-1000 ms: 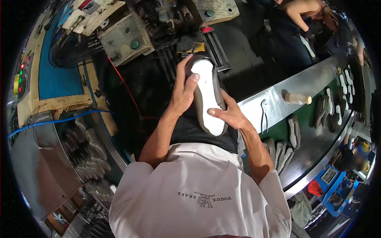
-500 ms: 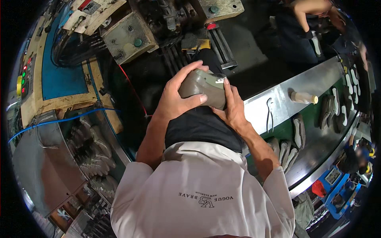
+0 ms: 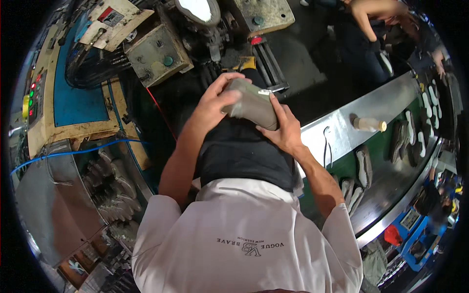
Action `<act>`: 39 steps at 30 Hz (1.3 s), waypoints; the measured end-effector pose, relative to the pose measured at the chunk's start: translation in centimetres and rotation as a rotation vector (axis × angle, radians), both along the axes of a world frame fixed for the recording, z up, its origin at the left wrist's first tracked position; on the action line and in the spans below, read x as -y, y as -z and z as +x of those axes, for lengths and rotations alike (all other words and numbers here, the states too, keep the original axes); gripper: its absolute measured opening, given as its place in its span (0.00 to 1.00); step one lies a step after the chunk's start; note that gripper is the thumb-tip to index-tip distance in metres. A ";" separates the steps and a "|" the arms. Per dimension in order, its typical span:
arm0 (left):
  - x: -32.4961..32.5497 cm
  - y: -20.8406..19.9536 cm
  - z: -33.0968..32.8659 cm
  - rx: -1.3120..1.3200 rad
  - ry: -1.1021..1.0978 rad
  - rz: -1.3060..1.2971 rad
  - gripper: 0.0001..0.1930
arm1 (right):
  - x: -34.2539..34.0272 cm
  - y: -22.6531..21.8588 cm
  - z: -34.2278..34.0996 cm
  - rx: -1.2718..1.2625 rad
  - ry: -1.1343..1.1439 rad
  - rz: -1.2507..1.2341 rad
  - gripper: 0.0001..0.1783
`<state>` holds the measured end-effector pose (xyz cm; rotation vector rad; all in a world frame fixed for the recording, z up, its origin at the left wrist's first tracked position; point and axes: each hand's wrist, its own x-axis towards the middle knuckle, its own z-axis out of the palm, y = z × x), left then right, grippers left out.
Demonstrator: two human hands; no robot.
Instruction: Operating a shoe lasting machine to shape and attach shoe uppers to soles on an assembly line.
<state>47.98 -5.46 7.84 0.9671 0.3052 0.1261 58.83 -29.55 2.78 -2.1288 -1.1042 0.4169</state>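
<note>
A grey-brown shoe upper (image 3: 253,106) with a paler grey-green edge and a small shiny white patch is held up in front of my lap, between both hands. My left hand (image 3: 218,99) grips its left end, fingers over the far side and the thumb, slightly blurred, on the near surface. On the other end my right hand (image 3: 285,123) is closed, the index finger along the side and the thumb beneath. Part of the upper is hidden behind my fingers.
Beyond my hands stands a machine with a metal control box (image 3: 159,54). Pincers (image 3: 326,145) and a bottle (image 3: 367,124) lie on the steel ledge at right. Several shoe uppers (image 3: 364,166) rest on the bench behind it. Another person's arm (image 3: 364,22) shows at far right.
The shoe upper has turned and tilted in my hands, showing more of its side. My left thumb has shifted up and left over it, and my left forearm has moved slightly left.
</note>
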 end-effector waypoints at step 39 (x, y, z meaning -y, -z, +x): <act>-2.4 4.9 5.1 -0.472 -0.242 0.306 0.36 | -1.4 -4.4 2.7 0.044 -0.137 -0.033 0.45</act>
